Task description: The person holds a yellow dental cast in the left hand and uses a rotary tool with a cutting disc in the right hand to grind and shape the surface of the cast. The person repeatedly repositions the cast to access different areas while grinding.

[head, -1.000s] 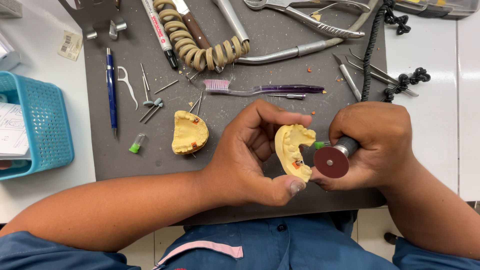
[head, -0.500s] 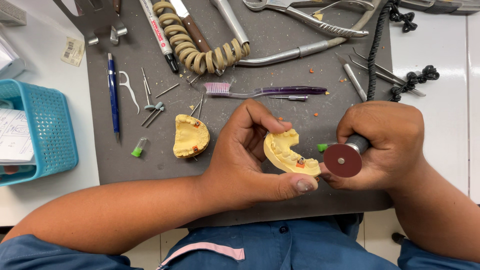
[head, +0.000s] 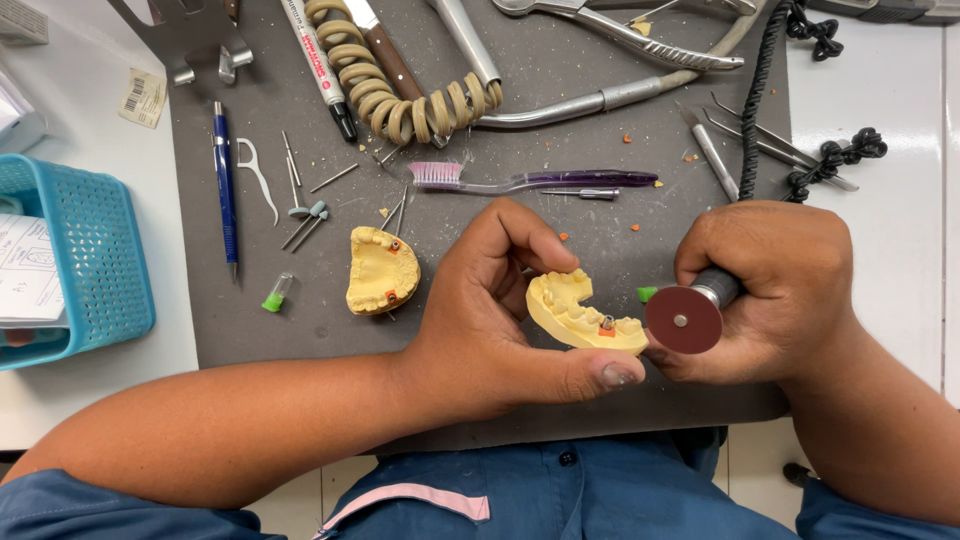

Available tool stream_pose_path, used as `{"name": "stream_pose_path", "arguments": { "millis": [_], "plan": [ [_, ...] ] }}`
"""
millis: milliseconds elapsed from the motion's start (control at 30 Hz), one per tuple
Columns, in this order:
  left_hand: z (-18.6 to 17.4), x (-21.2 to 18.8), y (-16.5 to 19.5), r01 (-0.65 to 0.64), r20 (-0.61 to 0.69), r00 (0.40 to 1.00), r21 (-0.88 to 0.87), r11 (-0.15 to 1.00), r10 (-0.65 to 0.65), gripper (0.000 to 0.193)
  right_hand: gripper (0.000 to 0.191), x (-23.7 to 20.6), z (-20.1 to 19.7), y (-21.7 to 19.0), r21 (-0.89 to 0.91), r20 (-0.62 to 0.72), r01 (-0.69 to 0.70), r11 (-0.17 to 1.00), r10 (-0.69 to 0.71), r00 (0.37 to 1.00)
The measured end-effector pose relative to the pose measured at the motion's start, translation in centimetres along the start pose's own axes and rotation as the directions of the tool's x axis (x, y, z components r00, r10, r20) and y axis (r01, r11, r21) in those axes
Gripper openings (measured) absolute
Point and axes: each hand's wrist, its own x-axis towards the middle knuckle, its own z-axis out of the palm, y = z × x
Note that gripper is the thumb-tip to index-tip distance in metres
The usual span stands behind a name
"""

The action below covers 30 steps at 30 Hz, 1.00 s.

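The person wears a blue work shirt whose short sleeves end above the elbows, showing at the near left and near right corners. Both forearms are bare, with no watch, bracelet or glove. The left hand and the right hand carry no rings, and the nails are cut short. Down the shirt's front runs a placket with one small dark button. A pink strip lies slantwise across the cloth at the near edge.

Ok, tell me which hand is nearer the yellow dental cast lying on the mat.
Left. The left hand sits just right of the lying cast; the right hand, gripping the disc tool, is farther right.
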Motion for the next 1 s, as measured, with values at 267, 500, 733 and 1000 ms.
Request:
{"name": "stream_pose_path", "arguments": {
  "millis": [267, 500, 733, 1000],
  "plan": [
    [-0.1, 0.3, -0.1, -0.063, -0.056, 0.996, 0.153, 0.986, 0.072, 0.064, 0.045, 0.0, 0.0, 0.3, 0.016, 0.025, 0.011, 1.0, -0.012, 1.0],
    [-0.3, 0.2, 0.2, -0.141, -0.03, 0.987, 0.3, 0.943, 0.157, 0.064, 0.049, 0.1, 0.1, -0.1, -0.021, 0.03, -0.005, 1.0, 0.006, 1.0],
    [-0.1, 0.5, 0.6, -0.248, -0.011, 0.957, 0.484, 0.839, 0.29, 0.061, 0.051, 0.2, 0.3, -0.4, -0.038, 0.019, 0.038, 0.999, -0.037, 0.999],
    [-0.1, 0.8, 0.9, -0.285, 0.008, 0.941, 0.558, 0.779, 0.339, 0.058, 0.055, 0.3, 0.6, -0.5, -0.099, 0.034, 0.015, 0.995, -0.012, 0.999]
  ]
}}
